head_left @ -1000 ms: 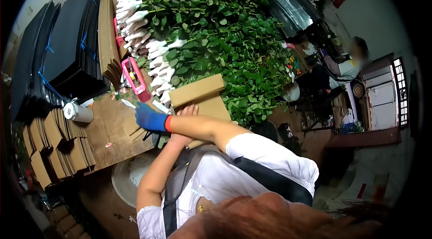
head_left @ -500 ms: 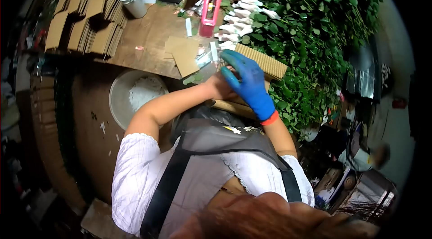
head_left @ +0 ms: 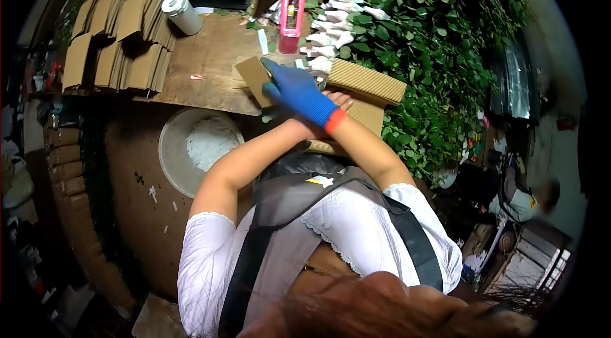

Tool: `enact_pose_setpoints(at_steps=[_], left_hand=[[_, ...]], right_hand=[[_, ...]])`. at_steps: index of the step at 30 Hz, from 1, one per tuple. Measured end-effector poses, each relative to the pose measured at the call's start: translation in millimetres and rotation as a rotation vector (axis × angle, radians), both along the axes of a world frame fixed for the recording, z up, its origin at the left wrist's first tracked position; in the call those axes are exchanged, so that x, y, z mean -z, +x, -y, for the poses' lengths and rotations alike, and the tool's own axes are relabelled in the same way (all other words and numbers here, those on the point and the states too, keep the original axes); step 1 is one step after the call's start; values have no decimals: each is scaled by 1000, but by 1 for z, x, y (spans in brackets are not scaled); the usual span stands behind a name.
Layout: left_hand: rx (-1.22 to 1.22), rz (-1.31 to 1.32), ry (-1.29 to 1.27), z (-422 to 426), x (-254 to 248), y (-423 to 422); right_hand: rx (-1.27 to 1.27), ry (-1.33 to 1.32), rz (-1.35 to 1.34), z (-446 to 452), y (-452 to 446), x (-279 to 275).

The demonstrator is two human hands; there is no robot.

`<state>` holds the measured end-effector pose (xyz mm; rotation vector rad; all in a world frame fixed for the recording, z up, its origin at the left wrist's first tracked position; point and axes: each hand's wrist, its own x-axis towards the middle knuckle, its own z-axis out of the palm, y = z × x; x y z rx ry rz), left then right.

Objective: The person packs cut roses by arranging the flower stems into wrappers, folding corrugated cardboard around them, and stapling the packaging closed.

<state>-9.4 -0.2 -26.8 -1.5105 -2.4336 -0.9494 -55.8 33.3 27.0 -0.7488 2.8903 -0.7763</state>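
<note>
My right hand (head_left: 294,86), in a blue glove with an orange cuff, crosses over my left wrist. Its fingers and thumb close on the edge of a flat brown cardboard piece (head_left: 253,78) at the table's front edge. My left hand (head_left: 338,100) is bare and partly hidden under the right wrist. Its visible fingers lie stretched out on a brown cardboard sheet (head_left: 368,116). Just beyond those fingers is a folded strip of corrugated cardboard (head_left: 366,81), beside rose-like leafy stems (head_left: 439,32) with white-wrapped heads (head_left: 334,23).
Stacks of folded cardboard (head_left: 121,39) stand at the table's left, near a white lidded cup (head_left: 182,14). A pink-framed clear box (head_left: 291,23) sits farther back. Below the wooden table (head_left: 210,51) is a round tub (head_left: 167,153) containing white scraps.
My right hand has moved left, from above my left hand to the cardboard piece, and has taken hold of it. My left fingers now show, laid flat on the cardboard sheet.
</note>
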Motion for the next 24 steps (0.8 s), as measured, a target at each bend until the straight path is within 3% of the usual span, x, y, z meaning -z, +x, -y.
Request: enact_pose_setpoints(at_steps=[3, 5, 6, 7, 8, 9, 11, 13, 14, 17, 20, 21, 24], left_hand=[[2, 138, -6, 1, 10, 1], [51, 353, -33, 5, -8, -2], [78, 477, -66, 5, -26, -5], [29, 208, 44, 4, -14, 1], [37, 81, -13, 3, -2, 1], [43, -51, -68, 3, -1, -2], [40, 81, -144, 5, 3, 1], [74, 230, -122, 11, -16, -5], [55, 37, -166, 22, -3, -3], [-211, 5, 87, 40, -17, 2], [-50, -2, 235, 36, -52, 3], [34, 31, 156, 26, -69, 2], [5, 149, 27, 16, -55, 9]], right_hand=[[-7, -264, -97, -58, 47, -65], [120, -419, 68, -104, 75, -71], [260, -443, 296, -127, 87, -63], [399, -466, 524, -143, 96, -59], [579, -529, 763, -154, 101, -53], [603, -510, 820, -163, 104, -42], [645, -478, 936, -177, 105, -17], [613, -392, 926, -175, 98, -14], [614, -381, 912, -175, 97, -11], [645, -281, 848, -170, 102, -15], [595, -154, 784, -168, 101, -22], [564, -74, 695, -169, 102, -20], [433, 180, 378, -175, 104, -14]])
